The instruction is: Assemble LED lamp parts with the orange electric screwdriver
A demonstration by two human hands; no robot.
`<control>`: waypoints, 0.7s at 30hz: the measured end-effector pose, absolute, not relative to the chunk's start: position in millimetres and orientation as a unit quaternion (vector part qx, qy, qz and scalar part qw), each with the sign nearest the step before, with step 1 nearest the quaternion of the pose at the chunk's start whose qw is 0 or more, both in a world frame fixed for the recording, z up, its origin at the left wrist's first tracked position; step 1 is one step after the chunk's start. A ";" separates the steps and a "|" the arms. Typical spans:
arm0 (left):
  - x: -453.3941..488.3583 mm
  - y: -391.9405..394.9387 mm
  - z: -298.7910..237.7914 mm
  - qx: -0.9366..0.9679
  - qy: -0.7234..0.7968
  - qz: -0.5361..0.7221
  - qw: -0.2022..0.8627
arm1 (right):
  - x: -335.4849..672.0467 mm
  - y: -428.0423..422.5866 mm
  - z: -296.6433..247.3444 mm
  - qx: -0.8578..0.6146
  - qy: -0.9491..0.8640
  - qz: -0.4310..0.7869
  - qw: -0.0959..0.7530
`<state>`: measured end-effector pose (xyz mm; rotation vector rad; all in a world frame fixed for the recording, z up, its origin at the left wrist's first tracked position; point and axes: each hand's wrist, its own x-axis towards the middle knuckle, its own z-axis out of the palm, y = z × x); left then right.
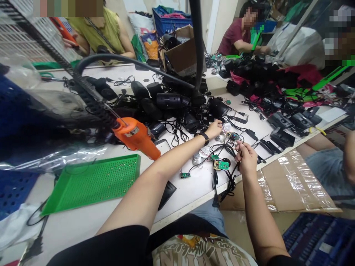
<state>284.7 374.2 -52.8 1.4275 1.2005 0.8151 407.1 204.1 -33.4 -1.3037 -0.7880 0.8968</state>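
In the head view, the right hand (245, 157) pinches a thin black cable (233, 173) in a tight grip. The left hand (214, 130) is by a clear round plastic piece (227, 127); I cannot tell if it holds it. A small green circuit board (221, 165) lies on the white surface (249, 127).

- A black cylindrical housing (172, 101) lies with others in a tangle of cords on the white surface (66, 225), far from the near edge.
- An orange handheld power tool (134, 136) hangs just above that surface, left of centre, on a black coiled cord.
- A green perforated tray (116, 161) sits near left.
- An open cardboard box (180, 55) stands far centre, before a blue crate (172, 22).
- A co-worker in a maroon shirt (238, 40) sits far right; another in an olive top (97, 33) sits far left.
- A taped cardboard sheet (288, 184) lies on the floor near right, beside a blue plastic crate (318, 236).
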 end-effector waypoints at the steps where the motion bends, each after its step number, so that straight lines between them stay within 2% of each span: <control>1: 281.4 370.6 -53.6 0.624 0.500 0.324 0.506 | 408.0 204.6 -33.4 -0.565 -0.335 0.397 0.641; 6: 272.8 350.8 -53.1 0.725 0.489 0.239 0.423 | 405.4 207.8 -26.7 -0.544 -0.303 0.421 0.659; 11: 270.2 351.3 -43.2 0.762 0.483 0.180 0.392 | 404.5 206.6 -19.9 -0.539 -0.302 0.435 0.655; 17: 241.7 370.7 -23.0 0.747 0.472 0.175 0.433 | 409.9 205.9 -28.1 -0.568 -0.305 0.429 0.633; 21: 232.2 379.6 -18.6 0.682 0.480 0.235 0.500 | 406.5 209.2 -32.7 -0.580 -0.315 0.424 0.620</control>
